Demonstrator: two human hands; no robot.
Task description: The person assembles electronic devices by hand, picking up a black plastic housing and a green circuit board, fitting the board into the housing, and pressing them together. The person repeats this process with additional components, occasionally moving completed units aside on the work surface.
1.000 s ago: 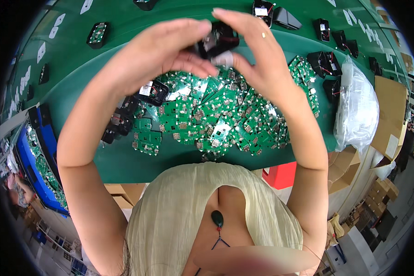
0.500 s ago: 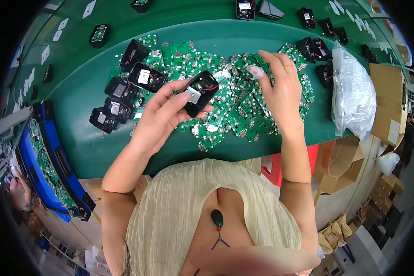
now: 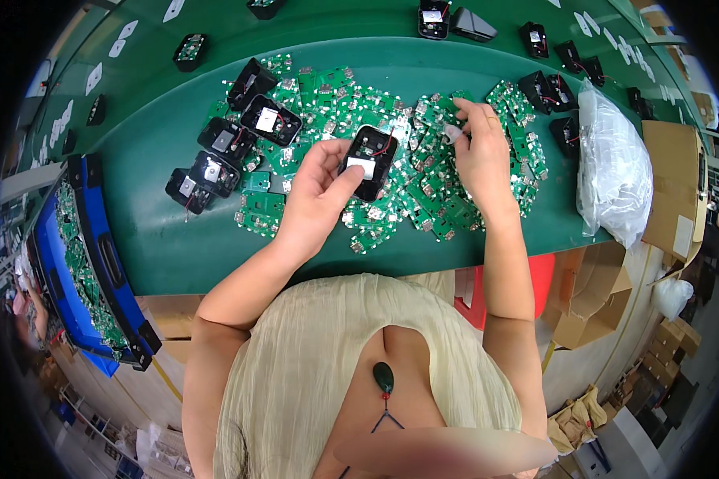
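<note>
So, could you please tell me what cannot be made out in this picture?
- Head view: what the right hand pinches is too small to identify.
- The black case in the left hand: its underside is hidden by the palm.
- The blue bin of green boards bends into the fisheye rim.
- The plastic bag: contents unclear.

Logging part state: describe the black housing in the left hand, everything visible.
The black housing is a rounded rectangular shell, plastic by its look, open side up. Inside show a white square patch, thin red wire and dark parts. The left hand holds it tilted above the green circuit boards, thumb on its near edge.
</note>
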